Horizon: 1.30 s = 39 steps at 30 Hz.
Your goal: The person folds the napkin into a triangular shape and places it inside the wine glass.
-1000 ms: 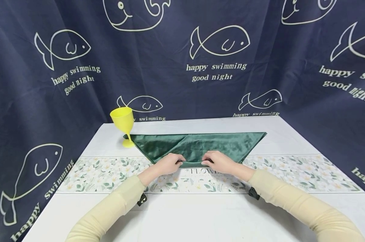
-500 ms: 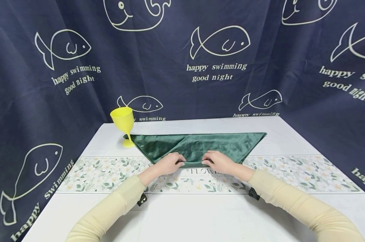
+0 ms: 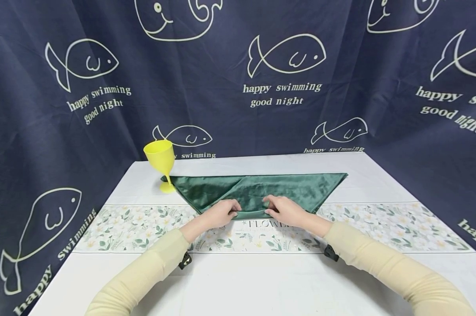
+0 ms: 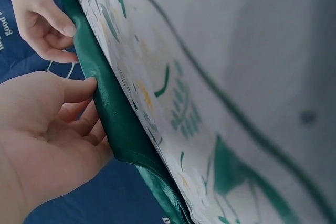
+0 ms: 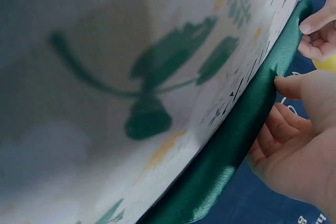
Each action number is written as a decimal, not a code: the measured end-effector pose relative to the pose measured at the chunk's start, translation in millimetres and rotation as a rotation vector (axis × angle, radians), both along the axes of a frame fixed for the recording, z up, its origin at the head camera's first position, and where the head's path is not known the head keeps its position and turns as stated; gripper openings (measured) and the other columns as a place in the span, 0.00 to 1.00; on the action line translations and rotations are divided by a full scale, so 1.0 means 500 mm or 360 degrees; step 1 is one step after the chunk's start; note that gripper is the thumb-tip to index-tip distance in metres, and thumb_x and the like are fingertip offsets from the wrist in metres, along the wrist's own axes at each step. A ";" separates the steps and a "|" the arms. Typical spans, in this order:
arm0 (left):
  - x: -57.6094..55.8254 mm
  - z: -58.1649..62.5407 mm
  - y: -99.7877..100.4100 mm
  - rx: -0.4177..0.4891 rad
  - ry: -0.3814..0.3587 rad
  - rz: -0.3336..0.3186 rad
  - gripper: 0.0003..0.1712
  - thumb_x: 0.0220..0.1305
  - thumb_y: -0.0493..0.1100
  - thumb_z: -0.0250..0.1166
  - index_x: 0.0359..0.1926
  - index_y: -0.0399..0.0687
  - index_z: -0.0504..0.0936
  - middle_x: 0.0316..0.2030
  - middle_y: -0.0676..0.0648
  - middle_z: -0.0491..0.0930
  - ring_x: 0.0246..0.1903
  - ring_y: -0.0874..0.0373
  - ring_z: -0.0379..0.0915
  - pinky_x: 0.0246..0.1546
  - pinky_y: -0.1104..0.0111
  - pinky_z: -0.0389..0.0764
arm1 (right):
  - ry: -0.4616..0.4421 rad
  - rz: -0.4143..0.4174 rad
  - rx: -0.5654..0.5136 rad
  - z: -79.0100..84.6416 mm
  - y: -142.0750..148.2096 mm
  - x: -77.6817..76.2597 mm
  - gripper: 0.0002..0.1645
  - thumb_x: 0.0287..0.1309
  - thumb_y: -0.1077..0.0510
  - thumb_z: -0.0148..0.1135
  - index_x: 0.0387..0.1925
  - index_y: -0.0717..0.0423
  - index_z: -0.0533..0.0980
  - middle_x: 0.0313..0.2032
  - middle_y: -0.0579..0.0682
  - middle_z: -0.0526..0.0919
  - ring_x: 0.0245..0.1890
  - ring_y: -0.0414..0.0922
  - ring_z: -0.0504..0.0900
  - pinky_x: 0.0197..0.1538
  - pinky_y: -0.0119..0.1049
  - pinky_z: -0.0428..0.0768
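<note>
A dark green satiny cloth lies folded in a wide trapezoid, its long side away from me. Its near edge is rolled into a narrow band. My left hand holds the left part of this roll, thumb on the near side and curled fingers over the far side. To its right, my right hand has its thumb against the roll, while its index finger stands forward, apart from the thumb. In the right wrist view, its other fingertips are partly hidden behind the roll.
A yellow plastic goblet stands at the cloth's far left corner, overlapping it in the head view. Underneath runs a floral printed band across the white tablecloth. Navy curtains with fish drawings hang behind and at both sides.
The right hand's index finger has lifted forward from its thumb, widening the gap. The left fingers have loosened slightly. Cloth and goblet look unmoved.
</note>
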<state>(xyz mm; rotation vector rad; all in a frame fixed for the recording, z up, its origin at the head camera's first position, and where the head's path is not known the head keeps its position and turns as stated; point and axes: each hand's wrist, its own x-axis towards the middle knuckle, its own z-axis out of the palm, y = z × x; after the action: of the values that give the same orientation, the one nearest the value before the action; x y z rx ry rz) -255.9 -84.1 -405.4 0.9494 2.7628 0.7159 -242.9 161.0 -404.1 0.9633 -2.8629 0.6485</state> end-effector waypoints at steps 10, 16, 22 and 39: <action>0.000 -0.002 -0.006 -0.0022 0.0133 -0.0066 0.11 0.65 0.30 0.56 0.47 0.41 0.78 0.40 0.45 0.76 0.43 0.54 0.74 0.44 0.66 0.78 | 0.0055 -0.0061 0.0007 -0.004 0.000 -0.002 0.09 0.61 0.60 0.58 0.44 0.58 0.75 0.33 0.45 0.77 0.26 0.34 0.72 0.31 0.31 0.74; -0.001 0.000 -0.009 0.0006 0.0149 -0.0085 0.11 0.64 0.31 0.57 0.47 0.40 0.79 0.40 0.45 0.76 0.42 0.54 0.74 0.43 0.66 0.78 | 0.0106 -0.0010 0.0016 -0.004 0.004 -0.004 0.04 0.62 0.60 0.58 0.37 0.55 0.78 0.33 0.44 0.76 0.28 0.34 0.72 0.32 0.30 0.75; -0.004 0.000 -0.011 0.0069 0.0199 -0.0060 0.11 0.62 0.31 0.60 0.44 0.43 0.80 0.39 0.46 0.77 0.43 0.53 0.71 0.43 0.64 0.76 | 0.0090 -0.0011 0.0000 -0.002 0.009 -0.004 0.06 0.61 0.60 0.59 0.38 0.56 0.80 0.32 0.43 0.76 0.28 0.34 0.72 0.32 0.29 0.76; -0.020 -0.002 -0.029 0.0237 -0.0058 -0.0162 0.16 0.60 0.47 0.66 0.46 0.43 0.82 0.39 0.47 0.78 0.37 0.59 0.74 0.38 0.74 0.77 | -0.0029 0.0211 -0.0057 0.014 0.034 -0.022 0.06 0.58 0.62 0.61 0.37 0.58 0.82 0.31 0.45 0.77 0.29 0.34 0.75 0.34 0.27 0.77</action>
<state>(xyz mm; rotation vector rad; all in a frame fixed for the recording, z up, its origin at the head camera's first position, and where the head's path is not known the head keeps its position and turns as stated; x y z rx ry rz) -266.0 -98.8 -406.3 1.0846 2.6377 0.9229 -254.1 177.9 -397.3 1.1550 -2.8111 0.7200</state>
